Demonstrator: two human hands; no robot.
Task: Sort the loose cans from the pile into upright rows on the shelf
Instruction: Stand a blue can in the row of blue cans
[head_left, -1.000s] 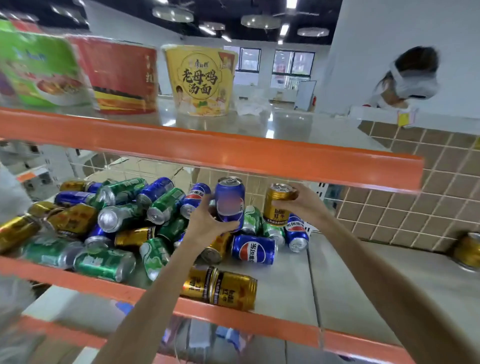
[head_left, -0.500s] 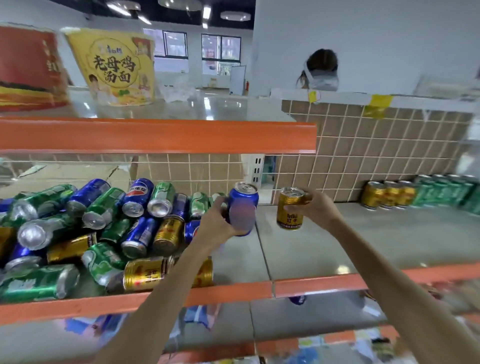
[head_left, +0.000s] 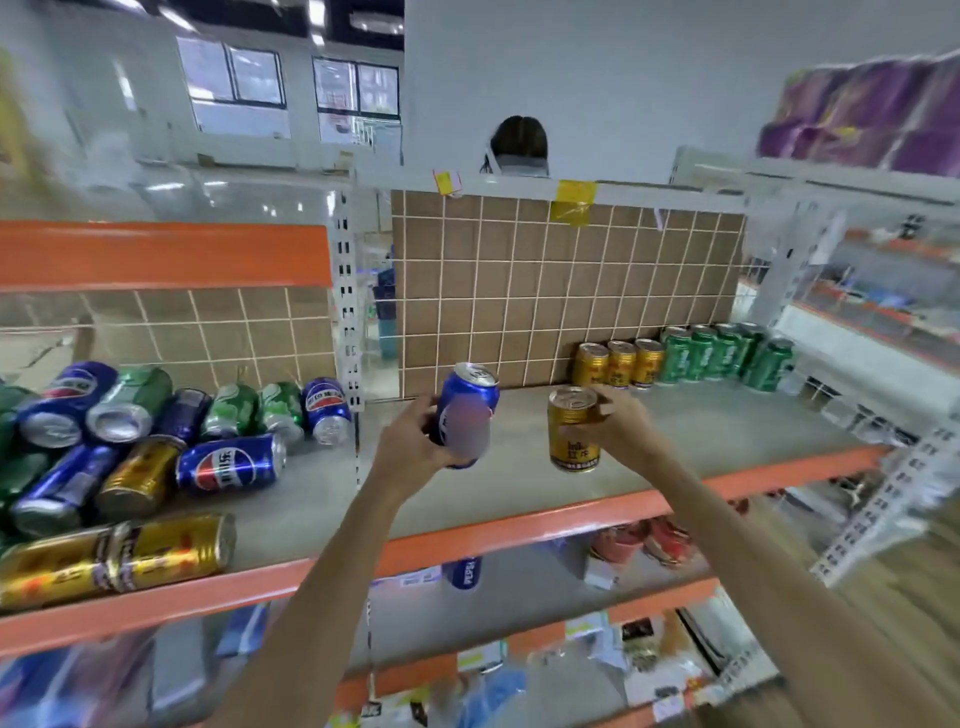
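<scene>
My left grip (head_left: 415, 441) holds a blue can (head_left: 464, 415), tilted, and my right grip (head_left: 618, 431) holds a gold can (head_left: 573, 431) upright, both above the grey shelf (head_left: 675, 441). The pile (head_left: 130, 441) lies at left; upright rows (head_left: 685, 356) stand along the tiled back.

Both arms were stretched forward, left hand (head_left: 415, 441) wrapped round a blue can (head_left: 464, 415), right hand (head_left: 618, 428) gripping a gold can (head_left: 573, 431), both lifted clear.
</scene>
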